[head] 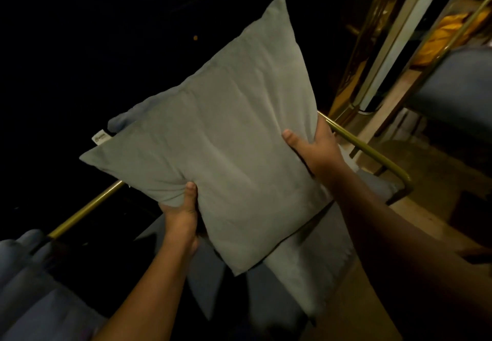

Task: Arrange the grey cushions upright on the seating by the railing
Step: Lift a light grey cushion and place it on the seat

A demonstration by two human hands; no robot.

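Darkness fills everything beyond the brass railing [87, 207], with blue seating [32, 300] along its near side. I hold a grey cushion [218, 141] up in front of the rail, tilted onto one corner. My left hand [182, 213] grips its lower-left edge, thumb on the front, and my right hand [316, 149] clamps the right edge likewise. A second grey cushion [314, 268] lies on the seat underneath.

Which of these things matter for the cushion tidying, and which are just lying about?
For the job: grey cushion, gripped by left hand and right hand; second grey cushion lying beneath it; blue seating; gold railing.
Just lying about: yellow cloth; white post.
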